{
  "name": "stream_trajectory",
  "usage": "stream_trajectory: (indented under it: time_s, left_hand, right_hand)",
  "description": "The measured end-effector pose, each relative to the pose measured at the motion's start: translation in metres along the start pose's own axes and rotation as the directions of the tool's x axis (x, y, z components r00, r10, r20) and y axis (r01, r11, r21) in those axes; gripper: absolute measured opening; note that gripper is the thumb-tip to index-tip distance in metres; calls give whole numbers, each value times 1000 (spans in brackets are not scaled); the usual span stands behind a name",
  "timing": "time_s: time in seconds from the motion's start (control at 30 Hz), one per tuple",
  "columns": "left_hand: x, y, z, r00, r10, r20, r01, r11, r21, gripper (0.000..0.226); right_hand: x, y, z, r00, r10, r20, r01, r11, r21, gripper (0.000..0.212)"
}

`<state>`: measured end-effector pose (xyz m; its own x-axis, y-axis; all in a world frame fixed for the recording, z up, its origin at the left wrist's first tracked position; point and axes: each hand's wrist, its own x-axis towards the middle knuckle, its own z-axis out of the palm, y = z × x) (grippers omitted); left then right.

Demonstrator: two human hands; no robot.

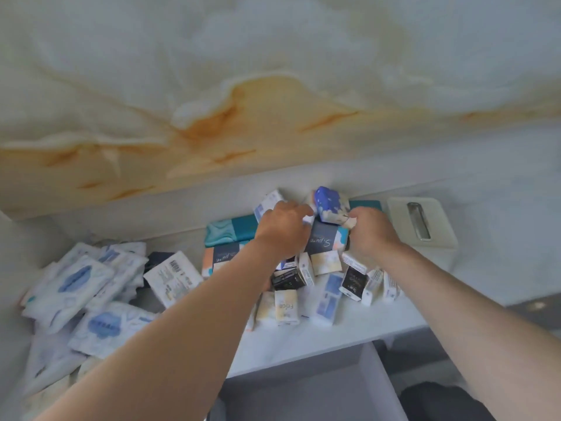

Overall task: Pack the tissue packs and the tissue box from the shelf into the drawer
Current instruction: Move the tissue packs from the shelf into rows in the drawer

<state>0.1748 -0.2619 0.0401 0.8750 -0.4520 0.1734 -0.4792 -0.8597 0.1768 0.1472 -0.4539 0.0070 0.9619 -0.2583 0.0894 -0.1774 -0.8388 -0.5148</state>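
Both hands are in the heap of small tissue packs (328,287) on the shelf (349,332). The right hand (372,230) pinches the blue pack (329,202); the left hand (282,227) curls over neighbouring packs. Risk: the loose heap slides off the edge and misses the open drawer (303,390). Count: one tissue box (397,214); a dozen-plus small packs; at least five large soft packs (76,284).

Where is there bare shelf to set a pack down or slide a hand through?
Bare: the front strip of shelf between the small packs and the edge, and the stretch right of the tissue box. The drawer below looks open and bare. Crowded: the middle heap and the big white packs filling the left corner.
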Motion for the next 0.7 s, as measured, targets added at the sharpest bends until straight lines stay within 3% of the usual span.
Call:
stream_trajectory:
  time_s: [0.07,0.17,0.3,0.47,0.7]
  left_hand:
    - [17,-3,12,996,15,87,-18,999,31,35]
    - [34,-4,29,972,110,207,-131,987,92,40]
    - [46,-7,53,941,203,272,-245,960,133,50]
    - [42,-30,63,934,241,264,-320,894,314,41]
    - [43,-26,57,931,136,338,-249,915,318,36]
  right_hand:
    - [17,9,11,998,6,65,3,990,-138,17]
    - [31,15,28,992,47,113,-19,971,-239,29]
    - [42,23,40,987,117,108,-92,972,-215,50]
    - [52,38,41,999,26,41,-17,979,-204,38]
    - [49,42,63,998,65,5,-64,988,-141,94]
